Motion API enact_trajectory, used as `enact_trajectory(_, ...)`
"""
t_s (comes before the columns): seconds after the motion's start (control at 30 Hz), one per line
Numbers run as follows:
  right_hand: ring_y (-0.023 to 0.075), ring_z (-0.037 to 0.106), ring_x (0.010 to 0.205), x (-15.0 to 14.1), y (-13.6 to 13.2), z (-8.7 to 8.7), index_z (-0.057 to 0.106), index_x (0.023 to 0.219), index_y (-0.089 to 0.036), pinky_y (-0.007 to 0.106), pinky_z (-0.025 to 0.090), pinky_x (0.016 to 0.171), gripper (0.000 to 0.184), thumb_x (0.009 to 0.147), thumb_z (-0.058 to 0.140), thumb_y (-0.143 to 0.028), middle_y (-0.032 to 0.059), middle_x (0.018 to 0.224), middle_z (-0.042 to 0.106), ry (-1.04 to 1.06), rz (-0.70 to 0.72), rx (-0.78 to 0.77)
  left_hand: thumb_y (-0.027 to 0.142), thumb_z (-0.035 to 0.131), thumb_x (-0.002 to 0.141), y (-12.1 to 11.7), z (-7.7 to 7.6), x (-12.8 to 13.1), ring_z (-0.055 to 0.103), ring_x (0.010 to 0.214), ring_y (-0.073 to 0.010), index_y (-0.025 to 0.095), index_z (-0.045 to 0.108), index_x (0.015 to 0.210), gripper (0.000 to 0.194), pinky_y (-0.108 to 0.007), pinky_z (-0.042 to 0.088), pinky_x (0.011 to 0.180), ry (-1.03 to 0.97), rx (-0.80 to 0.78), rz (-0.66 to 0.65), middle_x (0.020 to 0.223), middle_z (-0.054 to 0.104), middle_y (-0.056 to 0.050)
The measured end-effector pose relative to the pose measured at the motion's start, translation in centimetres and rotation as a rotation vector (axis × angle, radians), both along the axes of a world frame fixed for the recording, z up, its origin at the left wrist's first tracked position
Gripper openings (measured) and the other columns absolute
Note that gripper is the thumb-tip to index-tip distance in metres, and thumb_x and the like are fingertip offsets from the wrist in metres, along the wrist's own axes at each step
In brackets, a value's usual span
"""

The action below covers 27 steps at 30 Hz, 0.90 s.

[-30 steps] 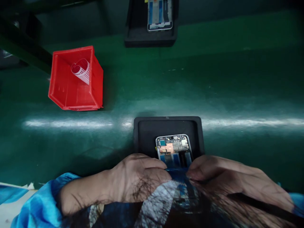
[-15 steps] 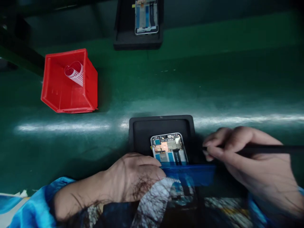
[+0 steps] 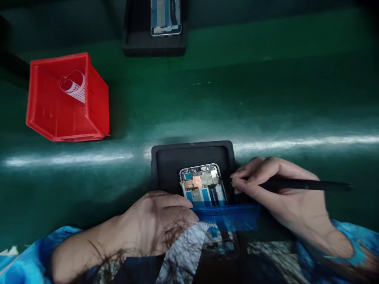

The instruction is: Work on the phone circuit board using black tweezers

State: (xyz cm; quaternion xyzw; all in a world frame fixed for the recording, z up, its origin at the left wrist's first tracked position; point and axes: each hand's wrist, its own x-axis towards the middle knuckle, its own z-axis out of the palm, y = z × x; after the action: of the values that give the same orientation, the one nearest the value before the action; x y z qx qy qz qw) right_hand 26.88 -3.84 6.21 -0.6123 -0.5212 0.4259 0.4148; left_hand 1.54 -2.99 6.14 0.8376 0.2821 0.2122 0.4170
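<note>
An opened smartphone (image 3: 204, 179) with its circuit board, copper-coloured patch and blue strips exposed lies in a black tray (image 3: 170, 157). My left hand (image 3: 166, 221) rests at the phone's lower left, fingers curled and partly hidden. From under it a whitish strip with a dotted edge (image 3: 185, 244) runs down, seemingly held by the hand. A translucent blue band (image 3: 231, 217) crosses the phone's lower part. Right of the tray, my right hand (image 3: 275, 189) pinches a slim black pen-like tool (image 3: 308, 184); its tip is hard to make out near the tray's right rim.
A red bin (image 3: 99, 102) with a curled white perforated strip (image 3: 75, 90) stands at the left. Farther back, a second black tray (image 3: 154, 51) holds another opened phone (image 3: 166, 17). The worktop (image 3: 237, 102) is green, with a bright reflection across it.
The whole view has shifted, so most things sit further left. My right hand with the black tool has come closer to the phone and tray. My left hand stays beside the phone.
</note>
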Motion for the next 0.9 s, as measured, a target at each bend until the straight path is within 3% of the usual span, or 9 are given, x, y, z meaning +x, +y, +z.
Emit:
enact_trajectory(0.63, 0.015, 0.068, 0.069, -0.13, -0.83, -0.07, 0.06, 0.064, -0.027, 0.029, 0.056, 0.06, 0.019, 0.072, 0.071, -0.013, -0.0016, 0.072, 0.07, -0.112, 0.085, 0.13, 0.021, 0.056, 0.086, 0.07, 0.01, 0.14, 0.069, 0.071, -0.0099, 0.022, 0.064, 0.092, 0.01, -0.016, 0.056, 0.069, 0.001, 0.01, -0.005, 0.09, 0.072, 0.0)
enact_trajectory(0.9, 0.0179, 0.069, 0.068, 0.29, -0.8, 0.3, 0.058, 0.065, -0.029, 0.03, 0.059, 0.059, 0.023, 0.069, 0.072, -0.012, -0.0003, 0.072, 0.069, -0.031, 0.05, 0.134, 0.018, 0.057, 0.086, 0.26, 0.44, 0.15, 0.068, 0.072, -0.008, 0.021, 0.063, 0.09, 0.008, -0.014, 0.055, 0.072, 0.004, -0.006, -0.002, 0.09, 0.071, 0.001)
